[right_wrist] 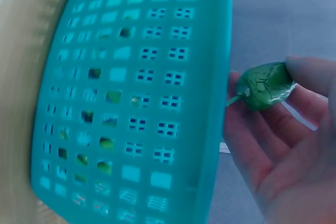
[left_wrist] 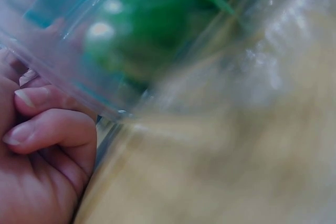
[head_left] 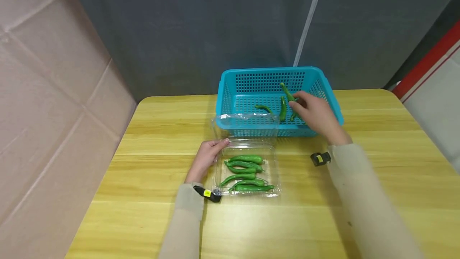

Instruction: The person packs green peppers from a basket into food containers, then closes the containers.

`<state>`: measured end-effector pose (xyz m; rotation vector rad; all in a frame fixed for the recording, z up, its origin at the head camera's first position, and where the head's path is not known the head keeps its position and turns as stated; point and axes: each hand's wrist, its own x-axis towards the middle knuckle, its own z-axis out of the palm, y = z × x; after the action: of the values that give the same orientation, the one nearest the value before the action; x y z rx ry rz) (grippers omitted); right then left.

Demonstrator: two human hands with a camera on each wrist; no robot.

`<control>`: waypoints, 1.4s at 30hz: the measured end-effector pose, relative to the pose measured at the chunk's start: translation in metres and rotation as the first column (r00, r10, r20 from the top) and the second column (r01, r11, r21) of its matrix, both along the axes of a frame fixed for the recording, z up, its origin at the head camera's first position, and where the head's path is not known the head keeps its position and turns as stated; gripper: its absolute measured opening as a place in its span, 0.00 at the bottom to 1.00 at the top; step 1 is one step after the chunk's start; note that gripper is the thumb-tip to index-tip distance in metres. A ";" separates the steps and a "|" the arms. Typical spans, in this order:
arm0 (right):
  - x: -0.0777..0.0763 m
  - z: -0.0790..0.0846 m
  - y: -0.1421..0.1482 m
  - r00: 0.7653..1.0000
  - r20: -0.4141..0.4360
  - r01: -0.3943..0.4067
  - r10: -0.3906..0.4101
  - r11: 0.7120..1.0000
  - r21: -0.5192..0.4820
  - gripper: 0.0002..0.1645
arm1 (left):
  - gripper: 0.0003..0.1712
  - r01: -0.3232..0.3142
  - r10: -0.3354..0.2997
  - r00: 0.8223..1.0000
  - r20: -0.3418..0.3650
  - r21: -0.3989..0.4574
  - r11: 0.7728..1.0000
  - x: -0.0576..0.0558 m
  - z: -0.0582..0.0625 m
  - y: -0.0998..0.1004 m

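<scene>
My right hand [head_left: 316,114] pinches a green chili pepper [head_left: 287,91] between thumb and fingers over the blue-green plastic basket [head_left: 225,91]. The right wrist view shows this pepper [right_wrist: 265,85] close up, just beyond the basket rim. Inside the basket lie a few more peppers [head_left: 282,109], one partly behind the fingers. My left hand [head_left: 206,156] grips the left edge of a clear plastic clamshell box [head_left: 277,171] near its hinge. Several green peppers [head_left: 248,176] lie side by side in the box. Its raised lid [head_left: 246,120] overlaps the basket's front wall.
Both the box and the basket stand on a light wooden table [head_left: 154,171]. Behind the table rises a dark grey panel [head_left: 187,31]. A pinkish padded wall [head_left: 54,91] borders the left side, and a red-edged white surface [head_left: 438,71] is at the right.
</scene>
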<state>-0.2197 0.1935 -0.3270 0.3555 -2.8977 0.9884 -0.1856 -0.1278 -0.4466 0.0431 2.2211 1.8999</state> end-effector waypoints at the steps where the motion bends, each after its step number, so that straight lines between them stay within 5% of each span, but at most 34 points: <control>1: 0.002 0.000 0.000 1.000 -0.002 0.011 -0.011 1.000 -0.014 0.31 | 0.24 0.001 -0.001 1.000 0.001 -0.001 1.000 0.000 0.000 0.000; 4: 0.005 0.001 -0.002 0.999 -0.004 0.037 -0.037 0.998 -0.058 0.33 | 0.26 -0.007 0.007 1.000 -0.008 -0.007 1.000 -0.003 -0.008 -0.001; 26: 0.048 -0.013 -0.015 0.986 -0.099 0.097 -0.131 0.950 -0.296 0.30 | 0.26 -0.009 0.009 1.000 -0.004 0.002 1.000 -0.003 -0.008 -0.001; 42: 0.069 -0.021 -0.014 0.976 -0.098 0.144 -0.193 0.917 -0.372 0.28 | 0.26 -0.009 0.009 1.000 -0.017 0.005 1.000 -0.005 -0.011 -0.001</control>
<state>-0.1507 0.1800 -0.3483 0.1372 -2.5039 1.3753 -0.1907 -0.1293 -0.4576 0.0498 2.2308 1.9172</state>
